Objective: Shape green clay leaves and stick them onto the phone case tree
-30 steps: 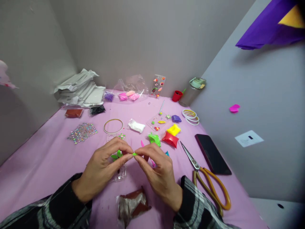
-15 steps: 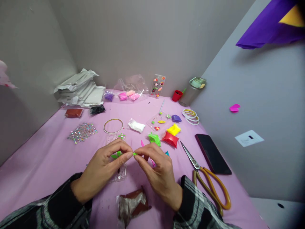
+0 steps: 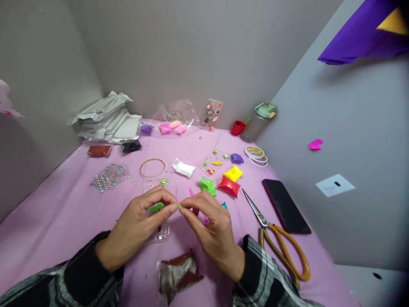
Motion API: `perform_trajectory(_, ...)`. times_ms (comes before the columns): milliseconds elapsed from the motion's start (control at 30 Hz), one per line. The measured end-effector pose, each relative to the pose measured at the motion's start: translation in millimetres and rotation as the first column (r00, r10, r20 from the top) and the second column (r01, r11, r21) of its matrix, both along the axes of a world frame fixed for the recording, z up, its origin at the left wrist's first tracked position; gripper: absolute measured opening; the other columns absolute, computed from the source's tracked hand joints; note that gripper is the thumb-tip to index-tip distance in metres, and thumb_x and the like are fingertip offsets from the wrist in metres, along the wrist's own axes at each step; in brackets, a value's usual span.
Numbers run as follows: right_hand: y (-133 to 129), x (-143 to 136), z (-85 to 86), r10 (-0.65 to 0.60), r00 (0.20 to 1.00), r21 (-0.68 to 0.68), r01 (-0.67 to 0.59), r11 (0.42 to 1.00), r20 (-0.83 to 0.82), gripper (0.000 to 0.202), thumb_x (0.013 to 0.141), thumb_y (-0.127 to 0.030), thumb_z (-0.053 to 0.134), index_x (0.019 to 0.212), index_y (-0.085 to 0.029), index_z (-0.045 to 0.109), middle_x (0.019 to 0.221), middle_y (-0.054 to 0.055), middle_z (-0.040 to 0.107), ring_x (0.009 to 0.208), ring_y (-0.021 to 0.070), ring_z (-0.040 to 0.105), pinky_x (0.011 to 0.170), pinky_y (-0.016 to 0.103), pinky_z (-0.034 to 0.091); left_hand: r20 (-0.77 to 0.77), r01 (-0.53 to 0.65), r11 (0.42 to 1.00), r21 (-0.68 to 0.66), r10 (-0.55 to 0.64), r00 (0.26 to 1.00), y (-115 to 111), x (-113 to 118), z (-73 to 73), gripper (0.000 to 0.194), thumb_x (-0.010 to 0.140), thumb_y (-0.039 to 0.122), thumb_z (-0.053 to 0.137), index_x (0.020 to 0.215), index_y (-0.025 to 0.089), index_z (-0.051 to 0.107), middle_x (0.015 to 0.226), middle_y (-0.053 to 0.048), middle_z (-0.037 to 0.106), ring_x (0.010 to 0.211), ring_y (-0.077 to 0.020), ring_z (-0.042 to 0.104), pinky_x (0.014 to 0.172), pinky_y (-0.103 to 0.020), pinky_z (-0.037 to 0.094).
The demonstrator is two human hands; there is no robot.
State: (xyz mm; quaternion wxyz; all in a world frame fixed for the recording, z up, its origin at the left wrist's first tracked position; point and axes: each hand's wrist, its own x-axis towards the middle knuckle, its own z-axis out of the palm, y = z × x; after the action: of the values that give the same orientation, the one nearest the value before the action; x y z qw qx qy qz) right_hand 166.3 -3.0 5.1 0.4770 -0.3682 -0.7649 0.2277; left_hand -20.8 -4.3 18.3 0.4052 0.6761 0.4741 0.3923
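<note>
Between my two hands, over the middle of the table, is a tiny piece of bright green clay (image 3: 180, 206). My left hand (image 3: 136, 228) pinches it from the left with thumb and forefinger, and my right hand (image 3: 215, 226) pinches it from the right. Beneath my left hand lies a clear phone case (image 3: 164, 233), partly covered, with green leaf-like pieces (image 3: 155, 208) and a small flower (image 3: 163, 182) on it. A pink tool (image 3: 191, 192) shows partly behind my right hand. Just beyond sits a lump of green clay (image 3: 207, 186) in its wrapper.
Scissors (image 3: 262, 219) and a black phone (image 3: 286, 207) lie at the right. Red (image 3: 228, 186), yellow (image 3: 233, 173) and white (image 3: 183, 168) clay packs lie ahead. A brown pack (image 3: 179, 273) is nearest me. Sticker gems (image 3: 110, 177) lie left; a bottle (image 3: 258, 121) stands behind.
</note>
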Motion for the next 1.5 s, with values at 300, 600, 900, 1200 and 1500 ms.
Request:
perform_trajectory(300,15.8,5.6,-19.3,0.087,0.986,-0.15,-0.065,0.987,0.142,0.005,0.093,-0.017,0.066,0.094,-0.018,0.071,0.083,0.001,0.066,0.072,0.0124,0.059,0.068,0.025,0.046,-0.055,-0.154,0.985,0.073,0.158,0.986,8.7,-31.9,-4.2,0.015,0.093,0.036,0.062,0.085,0.023,0.066,0.088,0.003,0.067,0.087,-0.0163,0.062,0.084,-0.029,0.044)
perform_trajectory(600,24.5,-11.9,-29.0,0.237,0.885,-0.216,-0.161,0.963,0.4,0.016,0.099,-0.025,0.058,0.103,-0.02,0.073,0.088,0.003,0.067,0.075,0.0136,0.062,0.066,0.025,0.047,-0.155,-0.073,0.994,0.087,0.086,0.984,2.1,-59.5,-27.6,0.009,0.093,0.028,0.062,0.088,0.024,0.068,0.089,0.002,0.067,0.088,-0.016,0.063,0.081,-0.028,0.048)
perform_trajectory(900,26.2,-15.3,-31.9,0.24,0.833,-0.188,-0.166,0.968,0.499,0.021,0.102,-0.027,0.053,0.107,-0.02,0.072,0.086,0.003,0.066,0.075,0.0149,0.062,0.065,0.027,0.047,-0.374,0.072,0.933,0.353,0.07,0.925,-3.0,-52.0,-29.2,0.011,0.097,0.019,0.058,0.094,0.023,0.068,0.088,0.0,0.064,0.089,-0.019,0.056,0.091,-0.037,0.044)
perform_trajectory(1200,25.8,-18.3,-32.6,0.21,0.82,-0.15,-0.153,0.977,0.533,0.021,0.102,-0.025,0.053,0.103,-0.019,0.073,0.084,0.004,0.067,0.074,0.0157,0.062,0.066,0.028,0.048,-0.439,0.135,0.913,0.385,0.052,0.897,-5.1,-50.1,-27.4,0.014,0.096,0.011,0.057,0.093,0.022,0.065,0.088,0.001,0.061,0.087,-0.017,0.056,0.108,-0.046,0.033)
perform_trajectory(1500,24.5,-17.2,-32.3,0.216,0.834,-0.145,-0.164,0.976,0.508,0.022,0.103,-0.025,0.05,0.104,-0.019,0.072,0.087,0.005,0.067,0.077,0.0152,0.062,0.068,0.028,0.048,-0.472,0.168,0.906,0.389,0.039,0.881,-4.5,-50.1,-27.6,0.013,0.098,0.014,0.054,0.092,0.021,0.064,0.087,-0.001,0.06,0.086,-0.0179,0.054,0.106,-0.048,0.034)
